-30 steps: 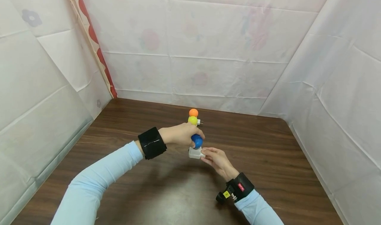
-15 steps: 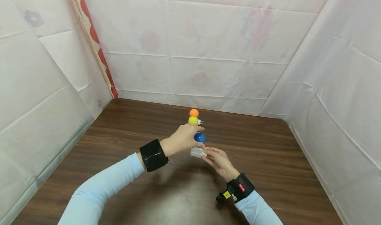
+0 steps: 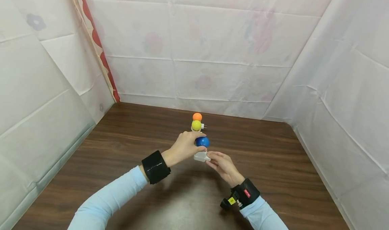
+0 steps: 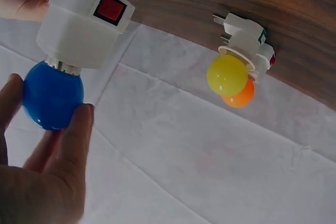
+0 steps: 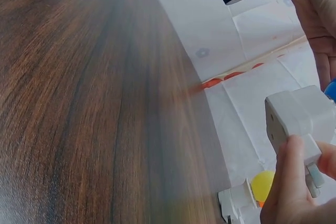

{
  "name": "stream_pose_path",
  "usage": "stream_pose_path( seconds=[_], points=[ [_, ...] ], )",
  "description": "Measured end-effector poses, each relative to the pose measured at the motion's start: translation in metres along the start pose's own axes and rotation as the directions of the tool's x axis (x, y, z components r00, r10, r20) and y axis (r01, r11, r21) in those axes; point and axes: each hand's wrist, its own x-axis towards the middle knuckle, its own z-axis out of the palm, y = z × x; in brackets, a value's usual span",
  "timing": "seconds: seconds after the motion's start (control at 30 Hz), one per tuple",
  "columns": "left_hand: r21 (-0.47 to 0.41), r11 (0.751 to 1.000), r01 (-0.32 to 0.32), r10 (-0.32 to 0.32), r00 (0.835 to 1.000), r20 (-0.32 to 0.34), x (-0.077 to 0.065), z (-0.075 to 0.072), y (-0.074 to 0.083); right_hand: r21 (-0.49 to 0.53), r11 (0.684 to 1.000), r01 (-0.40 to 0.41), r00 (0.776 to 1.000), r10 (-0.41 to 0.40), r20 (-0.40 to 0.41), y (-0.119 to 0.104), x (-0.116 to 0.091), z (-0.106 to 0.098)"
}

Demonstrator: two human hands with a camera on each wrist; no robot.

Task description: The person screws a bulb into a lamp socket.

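Note:
A blue light bulb (image 4: 52, 95) sits in a white plug-in lamp socket (image 4: 79, 30) with a red switch (image 4: 109, 9). Some of the bulb's metal screw base (image 4: 63, 66) shows between glass and socket. My left hand (image 3: 183, 148) grips the glass, thumb and fingers on its sides. On the right, my right hand (image 3: 224, 167) pinches the socket's plug end, thumb and fingers beside a metal pin (image 5: 314, 179) in the right wrist view. The bulb and socket are held up over the dark wooden table (image 3: 146, 128).
Behind my hands stand a yellow bulb (image 3: 196, 125) and an orange bulb (image 3: 197, 117) in white plug-in sockets, one with pins pointing right. White sheets (image 3: 194, 47) hang along the table's back and both sides.
My left hand has turned around the bulb and come lower and nearer, from lying over its top to gripping its sides. The right hand has held the socket almost still.

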Motion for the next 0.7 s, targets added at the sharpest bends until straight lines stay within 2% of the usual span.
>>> stream_pose_path(
  seconds=[0.13, 0.27, 0.53, 0.7],
  points=[
    [-0.077, 0.997, -0.031, 0.037, 0.997, 0.071, 0.002, -0.003, -0.011, 0.000, 1.000, 0.003, 1.000, -0.003, 0.010, 0.000, -0.001, 0.000],
    [-0.152, 0.987, -0.044, 0.067, 0.986, 0.150, 0.004, -0.008, -0.021, -0.005, 1.000, -0.010, 1.000, 0.010, 0.018, 0.000, -0.002, 0.001],
    [-0.236, 0.970, -0.056, 0.124, 0.950, 0.285, 0.007, -0.018, -0.030, -0.029, 0.999, -0.030, 0.999, 0.031, 0.034, 0.000, -0.002, 0.002],
    [-0.321, 0.947, -0.012, 0.131, 0.927, 0.352, 0.007, -0.020, -0.033, -0.044, 0.998, -0.051, 0.998, 0.053, 0.044, 0.002, -0.002, 0.002]
  ],
)
